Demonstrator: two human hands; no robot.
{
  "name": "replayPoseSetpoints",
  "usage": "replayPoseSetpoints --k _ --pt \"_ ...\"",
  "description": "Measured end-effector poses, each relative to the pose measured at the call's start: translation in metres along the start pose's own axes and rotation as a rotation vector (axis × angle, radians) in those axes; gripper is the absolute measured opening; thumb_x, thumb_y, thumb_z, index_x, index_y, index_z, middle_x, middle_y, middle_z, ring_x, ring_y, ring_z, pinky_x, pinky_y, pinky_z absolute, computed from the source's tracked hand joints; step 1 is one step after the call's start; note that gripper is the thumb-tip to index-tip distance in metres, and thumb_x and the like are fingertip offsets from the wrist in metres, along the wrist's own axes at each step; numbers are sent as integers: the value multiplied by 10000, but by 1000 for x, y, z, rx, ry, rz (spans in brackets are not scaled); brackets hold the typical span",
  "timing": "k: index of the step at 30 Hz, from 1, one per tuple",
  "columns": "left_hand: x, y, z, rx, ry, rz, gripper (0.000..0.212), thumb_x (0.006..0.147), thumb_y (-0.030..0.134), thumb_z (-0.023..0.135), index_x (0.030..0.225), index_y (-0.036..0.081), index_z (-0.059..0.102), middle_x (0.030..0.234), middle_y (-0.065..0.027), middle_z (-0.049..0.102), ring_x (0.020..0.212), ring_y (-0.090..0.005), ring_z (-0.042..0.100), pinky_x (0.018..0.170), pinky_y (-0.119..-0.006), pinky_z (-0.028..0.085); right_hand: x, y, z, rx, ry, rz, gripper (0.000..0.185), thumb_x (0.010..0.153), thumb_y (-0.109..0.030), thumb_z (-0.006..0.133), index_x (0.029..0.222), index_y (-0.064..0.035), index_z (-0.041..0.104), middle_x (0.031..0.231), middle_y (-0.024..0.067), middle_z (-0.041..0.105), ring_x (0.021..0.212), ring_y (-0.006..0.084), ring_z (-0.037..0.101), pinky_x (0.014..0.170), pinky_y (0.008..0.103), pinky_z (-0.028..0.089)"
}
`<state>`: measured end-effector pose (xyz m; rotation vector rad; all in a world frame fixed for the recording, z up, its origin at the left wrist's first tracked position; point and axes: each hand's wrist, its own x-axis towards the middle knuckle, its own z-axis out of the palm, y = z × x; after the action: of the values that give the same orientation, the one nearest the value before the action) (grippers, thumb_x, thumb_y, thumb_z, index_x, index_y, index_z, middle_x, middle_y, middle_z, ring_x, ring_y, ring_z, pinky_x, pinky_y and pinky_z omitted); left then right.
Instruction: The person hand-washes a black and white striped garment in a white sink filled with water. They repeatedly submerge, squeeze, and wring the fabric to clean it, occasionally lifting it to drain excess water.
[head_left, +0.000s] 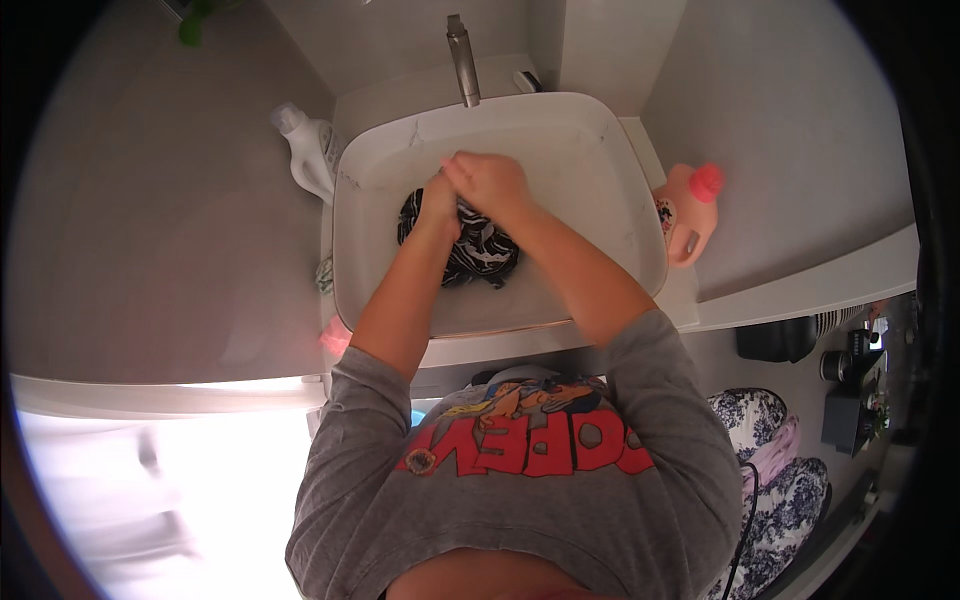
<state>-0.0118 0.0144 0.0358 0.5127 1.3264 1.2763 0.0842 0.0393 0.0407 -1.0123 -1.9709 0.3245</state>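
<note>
A black and white patterned cloth (484, 244) lies bunched in a white rectangular sink (592, 195) that seems to hold water. My left hand (441, 202) is over the upper left of the cloth, with part of it gripped in the fingers. Pressed against it from the right is my right hand (491, 180), slightly blurred, its fingers curled. Whether the right fingers also hold cloth is hidden. The metal faucet (465, 67) rises behind the far rim, beyond both hands.
Left of the sink stand a white jug-like bottle (309, 154), a small patterned cloth (324, 274) and a pink item (335, 336). A pink bottle with a red cap (686, 214) stands at the right. A small dark and white object (528, 81) lies near the faucet.
</note>
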Motion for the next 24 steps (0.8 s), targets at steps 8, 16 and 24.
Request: replayPoseSetpoints --k 8,16,24 --pt "-3 -2 3 -110 -9 21 394 887 303 443 1166 38 526 1158 -127 551 1024 -210 544 823 -353 439 -7 -8 0 123 -59 8 374 876 -374 486 717 -41 543 666 183 550 634 373 536 574 423 427" --pt "8 -10 -5 -221 -100 70 327 901 279 455 1033 -1 560 954 -104 610 822 -208 614 669 -329 502 -10 -24 -8 108 -80 14 352 897 -333 495 754 -16 548 663 176 546 629 357 537 573 398 426" --pt "1 -6 4 101 -16 509 360 875 332 569 711 12 552 659 22 495 615 -78 417 532 -239 351 8 50 -17 868 -334 702 472 867 -513 495 941 -55 586 791 68 606 716 170 580 621 341 450"
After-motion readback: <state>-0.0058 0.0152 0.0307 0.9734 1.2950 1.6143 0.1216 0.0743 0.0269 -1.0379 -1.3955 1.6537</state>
